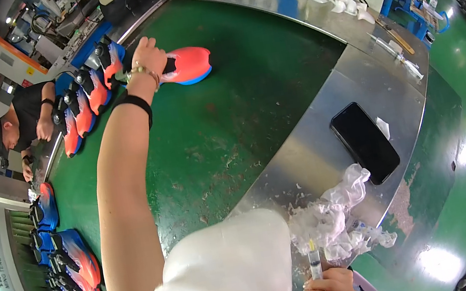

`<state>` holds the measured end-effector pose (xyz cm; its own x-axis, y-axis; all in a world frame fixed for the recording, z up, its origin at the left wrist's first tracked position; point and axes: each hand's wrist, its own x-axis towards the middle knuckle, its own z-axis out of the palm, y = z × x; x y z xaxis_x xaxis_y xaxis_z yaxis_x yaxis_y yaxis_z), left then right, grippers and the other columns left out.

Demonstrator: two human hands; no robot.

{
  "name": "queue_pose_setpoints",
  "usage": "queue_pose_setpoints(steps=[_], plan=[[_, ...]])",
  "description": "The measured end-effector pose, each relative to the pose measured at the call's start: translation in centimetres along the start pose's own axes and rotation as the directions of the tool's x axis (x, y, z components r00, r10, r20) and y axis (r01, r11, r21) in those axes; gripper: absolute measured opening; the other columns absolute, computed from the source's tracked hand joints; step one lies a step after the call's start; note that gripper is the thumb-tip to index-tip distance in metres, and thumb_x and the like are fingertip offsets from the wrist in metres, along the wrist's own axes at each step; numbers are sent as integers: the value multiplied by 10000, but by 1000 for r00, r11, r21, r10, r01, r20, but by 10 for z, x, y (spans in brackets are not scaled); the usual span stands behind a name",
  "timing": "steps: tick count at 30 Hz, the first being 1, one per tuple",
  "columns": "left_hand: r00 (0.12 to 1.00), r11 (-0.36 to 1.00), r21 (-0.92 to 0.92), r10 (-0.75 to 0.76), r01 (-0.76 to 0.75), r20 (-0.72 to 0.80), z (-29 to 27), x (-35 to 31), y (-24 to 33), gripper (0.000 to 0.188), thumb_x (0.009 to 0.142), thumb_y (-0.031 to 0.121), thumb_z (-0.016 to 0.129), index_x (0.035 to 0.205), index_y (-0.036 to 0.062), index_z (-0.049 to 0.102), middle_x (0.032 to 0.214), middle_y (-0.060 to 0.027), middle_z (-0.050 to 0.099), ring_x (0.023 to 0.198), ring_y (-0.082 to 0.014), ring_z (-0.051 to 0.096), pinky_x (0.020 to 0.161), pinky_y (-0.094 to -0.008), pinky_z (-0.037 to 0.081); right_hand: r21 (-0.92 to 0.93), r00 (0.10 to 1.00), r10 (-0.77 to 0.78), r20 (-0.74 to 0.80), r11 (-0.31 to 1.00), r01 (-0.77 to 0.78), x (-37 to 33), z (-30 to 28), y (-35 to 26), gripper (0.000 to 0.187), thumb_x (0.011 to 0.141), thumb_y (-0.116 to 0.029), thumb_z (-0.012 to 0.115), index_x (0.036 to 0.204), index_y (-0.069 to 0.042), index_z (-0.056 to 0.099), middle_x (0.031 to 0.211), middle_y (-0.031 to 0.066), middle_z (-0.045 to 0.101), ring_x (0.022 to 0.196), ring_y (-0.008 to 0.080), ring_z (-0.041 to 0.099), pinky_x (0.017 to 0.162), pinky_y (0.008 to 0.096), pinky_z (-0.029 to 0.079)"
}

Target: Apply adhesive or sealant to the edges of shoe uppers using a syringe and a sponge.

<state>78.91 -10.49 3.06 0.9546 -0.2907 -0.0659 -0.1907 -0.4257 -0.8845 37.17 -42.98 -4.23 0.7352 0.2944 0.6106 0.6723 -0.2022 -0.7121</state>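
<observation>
Head view: your left hand [149,58] clasps an upper-centre coral-and-blue shoe [192,64]; right hand [335,290] pinches a clear, yellow-tipped syringe [315,262]; over-squeezing could drip.

1 head-worn fisheye view, facing forward and down
It looks from close above the flat, scuffed green worktop [249,93]; its dark, bent edges seem hard to read.

You have open room over the green table [240,113], right of the pink shoe [191,62] at your left hand [149,59]. Near you, a bulky white object [229,269] blocks the middle; crumpled wrapping [334,215] and a phone [366,143] obstruct beyond your right hand [334,290].
</observation>
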Motion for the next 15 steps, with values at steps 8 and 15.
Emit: queue_pose_setpoints(steps=[8, 15], plan=[[960, 968, -244, 16, 55, 281, -70, -165, -27, 516, 519, 517, 687, 814, 94, 647, 819, -59, 626, 880, -184, 533, 846, -324, 280, -48, 964, -116, -241, 993, 108, -24, 22, 11, 190, 627, -119, 484, 762, -83, 613, 684, 22, 593, 454, 159, 480, 400, 258, 382], [674, 815, -521, 238, 254, 700, -133, -341, -32, 849, 516, 783, 498, 732, -26, 636, 747, -197, 612, 765, -292, 593, 767, -367, 395, -48, 915, -188, -358, 982, 183, -27, 31, 18, 170, 753, -95, 412, 753, -28, 568, 695, 85, 607, 558, 228, 573, 480, 310, 450]])
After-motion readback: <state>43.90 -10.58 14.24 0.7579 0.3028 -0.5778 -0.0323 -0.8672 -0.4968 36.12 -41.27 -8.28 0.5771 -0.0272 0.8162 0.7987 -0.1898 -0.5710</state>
